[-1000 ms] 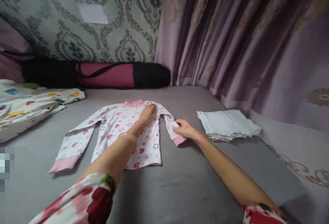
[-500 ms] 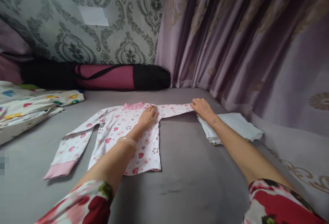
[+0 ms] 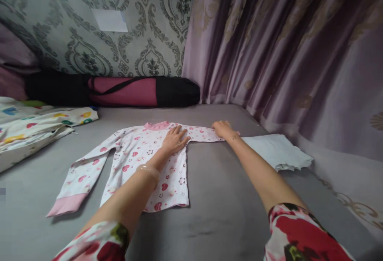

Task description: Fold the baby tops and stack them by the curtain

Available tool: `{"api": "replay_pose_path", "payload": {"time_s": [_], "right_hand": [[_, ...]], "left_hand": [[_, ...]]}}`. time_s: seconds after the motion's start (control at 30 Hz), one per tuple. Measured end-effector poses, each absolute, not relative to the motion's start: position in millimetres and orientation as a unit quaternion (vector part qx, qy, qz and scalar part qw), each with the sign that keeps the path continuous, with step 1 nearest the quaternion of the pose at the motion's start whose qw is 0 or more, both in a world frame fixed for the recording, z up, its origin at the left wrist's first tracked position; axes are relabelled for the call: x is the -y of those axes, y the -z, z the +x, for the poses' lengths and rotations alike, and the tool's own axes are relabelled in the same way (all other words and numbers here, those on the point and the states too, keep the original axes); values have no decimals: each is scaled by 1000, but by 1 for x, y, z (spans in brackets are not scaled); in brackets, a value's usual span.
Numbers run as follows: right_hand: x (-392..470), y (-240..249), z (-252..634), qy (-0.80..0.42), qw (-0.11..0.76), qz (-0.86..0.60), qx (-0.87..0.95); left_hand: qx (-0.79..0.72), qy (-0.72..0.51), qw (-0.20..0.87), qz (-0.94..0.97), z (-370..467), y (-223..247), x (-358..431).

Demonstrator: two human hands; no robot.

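A small long-sleeved shirt, white with red hearts and flowers, lies spread on the grey sheet. Its collar and left cuff are pink. My left hand rests flat on the shirt near the right shoulder, fingers spread. My right hand is on the outstretched right sleeve, fingers curled over the fabric; their tips are hidden. A bit of the pink right cuff shows just beyond this hand. My left forearm covers part of the shirt's front.
A folded white cloth stack lies right of the sleeve, partly behind my right forearm. Colourful printed clothing is heaped at the left. A long black and maroon bag lines the wall. Purple curtains hang at the right.
My right hand has moved left along the sleeve, away from its end, and the cuff tip now shows beyond it. My left hand stays on the shoulder, its fingers more spread.
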State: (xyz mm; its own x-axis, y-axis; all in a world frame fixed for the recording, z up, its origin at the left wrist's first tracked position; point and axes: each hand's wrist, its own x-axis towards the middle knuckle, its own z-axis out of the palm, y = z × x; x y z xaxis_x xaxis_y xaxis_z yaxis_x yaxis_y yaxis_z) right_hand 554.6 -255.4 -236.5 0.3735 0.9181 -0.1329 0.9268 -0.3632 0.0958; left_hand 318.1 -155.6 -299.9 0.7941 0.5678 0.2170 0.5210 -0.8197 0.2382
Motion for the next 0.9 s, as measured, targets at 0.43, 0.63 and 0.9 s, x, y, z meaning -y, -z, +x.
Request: {"api": "replay_pose_path", "payload": {"time_s": [0.43,0.63,0.9], "right_hand": [[212,264,524,12,-6,810,-587],[220,273,514,-81,-27,809,-581],[240,290,522,-24,-94,822,-562]], "left_hand": [[-284,-123,76,948,320,305,154],[-283,-114,76,949,323,310,153],[-288,-100,88,948,324,309,152]]}}
